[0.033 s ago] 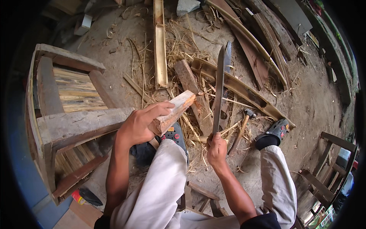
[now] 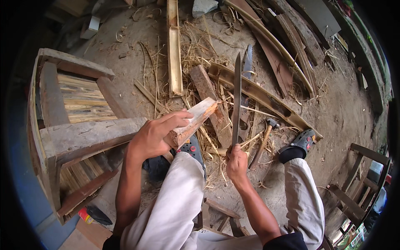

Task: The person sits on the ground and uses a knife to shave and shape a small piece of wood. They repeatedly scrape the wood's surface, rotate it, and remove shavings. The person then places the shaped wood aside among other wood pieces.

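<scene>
My left hand (image 2: 154,135) grips a short wooden block (image 2: 196,118) from its near end. The block is tilted, and its far end, chipped to raw orange wood, is over or against a thicker wooden beam (image 2: 212,104) on the ground; whether they touch I cannot tell. My right hand (image 2: 237,164) is closed round the handle of a machete (image 2: 237,100). Its long dark blade points away from me, to the right of the block and apart from it. The handle is mostly hidden in my fist.
A hammer (image 2: 264,143) and a handsaw (image 2: 247,62) lie right of the beam. Split bamboo lengths (image 2: 175,58) and shavings cover the ground. A wooden frame with slats (image 2: 83,129) stands left. Planks (image 2: 291,46) lie far right. My clog (image 2: 302,143) is near the hammer.
The machete's tip has dropped a little and swung slightly left. The block in my left hand has shifted slightly to the right.
</scene>
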Available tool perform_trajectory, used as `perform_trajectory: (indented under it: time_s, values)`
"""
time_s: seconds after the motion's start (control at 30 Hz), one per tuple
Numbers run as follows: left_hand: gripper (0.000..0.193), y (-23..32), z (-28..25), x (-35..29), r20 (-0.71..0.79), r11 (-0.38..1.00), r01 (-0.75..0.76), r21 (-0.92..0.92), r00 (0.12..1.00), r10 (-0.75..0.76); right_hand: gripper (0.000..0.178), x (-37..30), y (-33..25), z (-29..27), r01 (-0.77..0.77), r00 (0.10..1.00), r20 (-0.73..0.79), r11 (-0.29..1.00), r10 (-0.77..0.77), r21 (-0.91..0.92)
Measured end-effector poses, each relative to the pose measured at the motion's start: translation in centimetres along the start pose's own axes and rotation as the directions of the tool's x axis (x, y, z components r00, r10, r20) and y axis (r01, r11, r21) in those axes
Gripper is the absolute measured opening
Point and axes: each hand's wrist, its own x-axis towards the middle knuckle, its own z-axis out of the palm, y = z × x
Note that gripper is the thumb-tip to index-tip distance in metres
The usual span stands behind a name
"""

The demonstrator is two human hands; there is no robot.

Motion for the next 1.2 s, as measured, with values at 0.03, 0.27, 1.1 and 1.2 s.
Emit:
perform_trajectory:
  time_s: [0.03,0.27,1.1,1.2]
  values:
    - [0.048,0.5,0.2,0.3,0.023,1.0,-0.027,0.0,0.999,0.027,0.062,0.4,0.0,0.0,0.002,0.999,0.041,0.998,0.001,-0.066]
    - [0.053,0.9,-0.8,3.0,0.073,0.998,0.039,0.046,0.996,-0.042,0.069,1.9,-2.5,-1.2,0.125,0.99,0.077,0.991,-0.122,-0.038]
    - [0.058,1.8,-1.0,3.3,0.105,0.993,0.108,0.049,0.988,-0.113,0.067,4.5,0.5,1.3,-0.081,0.996,0.024,0.973,0.089,-0.216]
    - [0.058,1.5,-1.1,3.3,0.066,0.995,0.084,0.049,0.994,-0.088,0.068,3.4,-1.1,0.4,0.191,0.981,-0.043,0.982,-0.191,0.002]
